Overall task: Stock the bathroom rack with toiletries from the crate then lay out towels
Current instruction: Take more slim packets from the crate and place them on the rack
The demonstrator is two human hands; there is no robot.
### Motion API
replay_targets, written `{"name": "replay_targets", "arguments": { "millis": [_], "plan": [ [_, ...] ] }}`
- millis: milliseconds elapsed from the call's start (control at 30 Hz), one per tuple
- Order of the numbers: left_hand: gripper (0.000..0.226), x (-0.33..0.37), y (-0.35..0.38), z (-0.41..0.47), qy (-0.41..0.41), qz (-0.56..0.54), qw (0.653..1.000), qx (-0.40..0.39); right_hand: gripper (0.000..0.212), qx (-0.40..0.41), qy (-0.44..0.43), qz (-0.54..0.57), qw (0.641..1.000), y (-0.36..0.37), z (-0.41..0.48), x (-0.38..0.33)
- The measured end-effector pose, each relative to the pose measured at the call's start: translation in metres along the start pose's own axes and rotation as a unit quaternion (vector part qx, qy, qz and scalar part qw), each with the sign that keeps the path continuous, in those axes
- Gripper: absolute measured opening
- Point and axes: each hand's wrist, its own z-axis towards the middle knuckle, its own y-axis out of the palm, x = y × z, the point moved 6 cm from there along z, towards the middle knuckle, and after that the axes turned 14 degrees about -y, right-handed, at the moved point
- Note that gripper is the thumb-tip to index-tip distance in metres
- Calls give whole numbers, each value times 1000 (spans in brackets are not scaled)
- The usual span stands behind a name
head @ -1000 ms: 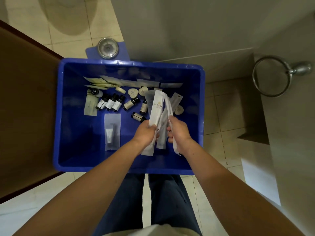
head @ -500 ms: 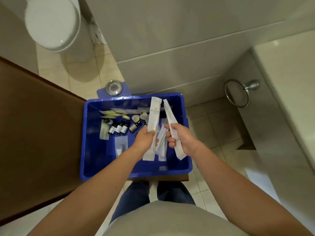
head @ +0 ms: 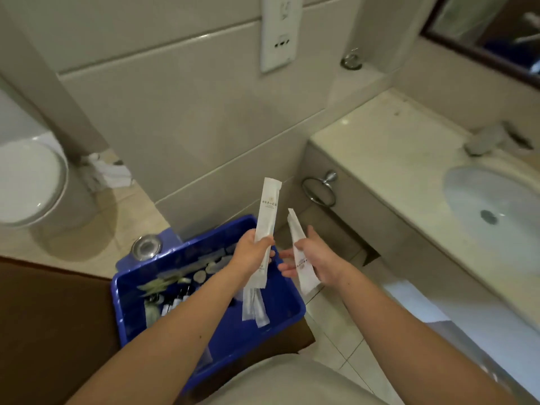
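We hold a long white packet (head: 267, 211) straight up in our left hand (head: 252, 255). Our right hand (head: 317, 258) holds a thin white packet (head: 298, 244), its top leaning left. Below our hands is the blue crate (head: 117, 302). Small dark bottles (head: 175, 301) and two loose white packets (head: 254, 308) lie inside it.

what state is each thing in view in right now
left hand, grips a long white paper sachet upright
right hand, holds a second white paper sachet tilted
blue plastic crate, open, toiletries inside
small dark bottles, loose on the crate floor
white toilet lid, down
chrome towel ring, empty
white oval sink basin, empty
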Motion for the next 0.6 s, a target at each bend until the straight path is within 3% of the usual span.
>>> {"name": "replay_targets", "arguments": {
  "millis": [67,267,433,600],
  "plan": [
    [20,11,12,-7,17,27,999,-29,66,10,-37,22,999,-7,-19,-11],
    [15,33,47,-32,88,99,988,-84,20,71,-67,-16,995,-42,-66,-20],
    [16,49,89,-63,192,186,957,-113,19,92,-82,-87,989,-79,-100,-15],
    [36,52,141,-86,271,372,880,-119,25,68,-63,-180,979,-116,-139,-13]
  ]
}}
